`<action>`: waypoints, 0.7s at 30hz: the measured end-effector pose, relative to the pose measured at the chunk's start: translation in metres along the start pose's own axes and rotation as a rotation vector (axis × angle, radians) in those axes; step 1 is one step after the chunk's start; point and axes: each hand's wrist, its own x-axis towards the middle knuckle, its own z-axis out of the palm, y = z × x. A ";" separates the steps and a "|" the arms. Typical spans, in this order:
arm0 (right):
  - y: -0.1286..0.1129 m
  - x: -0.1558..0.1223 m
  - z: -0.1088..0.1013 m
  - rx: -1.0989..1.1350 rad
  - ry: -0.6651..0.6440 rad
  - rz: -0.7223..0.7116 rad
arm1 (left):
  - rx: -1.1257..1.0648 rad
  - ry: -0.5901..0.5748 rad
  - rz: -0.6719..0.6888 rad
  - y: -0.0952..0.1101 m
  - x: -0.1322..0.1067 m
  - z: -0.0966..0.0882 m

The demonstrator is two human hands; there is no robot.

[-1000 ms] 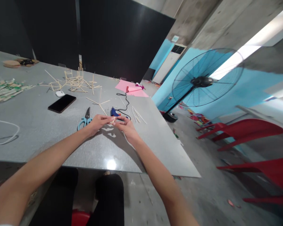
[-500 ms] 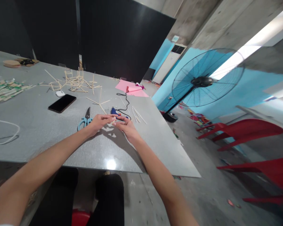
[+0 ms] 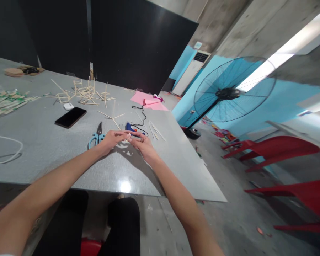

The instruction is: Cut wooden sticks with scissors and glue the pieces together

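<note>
My left hand (image 3: pixel 112 138) and my right hand (image 3: pixel 143 145) meet fingertip to fingertip just above the grey table (image 3: pixel 42 142). Both pinch a small pale wooden stick piece (image 3: pixel 128 136) between them. A blue glue gun (image 3: pixel 129 127) lies just behind the fingers, its black cord (image 3: pixel 139 117) trailing away. Blue-handled scissors (image 3: pixel 96 135) lie beside my left hand.
A black phone (image 3: pixel 70 117) and a small white object (image 3: pixel 68 106) lie to the left. Stick structures (image 3: pixel 85 93) stand farther back, loose sticks (image 3: pixel 155 130) to the right, pink paper (image 3: pixel 148 100) at the far edge. A white cable (image 3: pixel 5 149) loops left. A standing fan (image 3: pixel 229 94) and red chairs (image 3: pixel 277 149) are right.
</note>
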 end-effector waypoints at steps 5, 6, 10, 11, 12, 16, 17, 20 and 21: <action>-0.001 -0.001 0.000 0.009 0.013 -0.005 | 0.003 -0.005 0.002 0.001 -0.001 -0.001; -0.001 -0.001 0.000 0.009 0.017 -0.006 | -0.001 -0.010 0.003 0.000 -0.001 -0.001; 0.000 -0.001 -0.002 0.008 0.007 -0.011 | -0.010 -0.017 -0.005 0.000 0.000 -0.001; -0.001 -0.001 -0.002 0.008 -0.005 -0.015 | -0.013 -0.016 -0.010 0.000 0.000 -0.001; -0.001 -0.001 -0.002 0.009 -0.015 -0.019 | -0.015 -0.015 -0.016 0.000 -0.001 0.000; -0.001 -0.001 -0.003 0.002 -0.026 -0.026 | -0.006 -0.024 -0.002 0.001 -0.001 -0.001; 0.000 0.000 -0.003 0.004 -0.022 -0.029 | 0.001 -0.036 0.010 0.001 -0.002 -0.001; 0.001 0.000 -0.003 0.006 -0.001 -0.040 | 0.018 -0.077 0.039 0.002 -0.002 -0.002; 0.001 0.001 -0.003 0.005 0.007 -0.043 | 0.020 -0.082 0.040 0.001 -0.002 -0.002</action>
